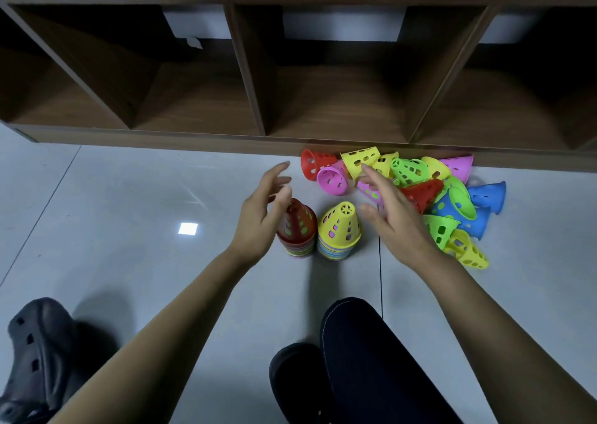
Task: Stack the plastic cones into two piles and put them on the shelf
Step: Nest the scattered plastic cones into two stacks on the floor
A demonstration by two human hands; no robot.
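Observation:
Two piles of perforated plastic cones stand upright on the floor: one topped by a red cone [298,225], the other by a yellow cone [339,226]. Several loose cones [410,171] in red, pink, yellow, green and blue lie tumbled to the right, against the shelf base. My left hand [263,216] hovers just left of the red-topped pile, fingers relaxed and holding nothing. Spread over the near edge of the loose heap is my right hand [392,208], also holding nothing.
A brown wooden shelf [252,139] with open cubbies runs across the back at floor level. Grey tiled floor [129,216] spreads to the left. A dark clog [42,352] lies bottom left; my dark trouser knee [361,352] and shoe are at the bottom centre.

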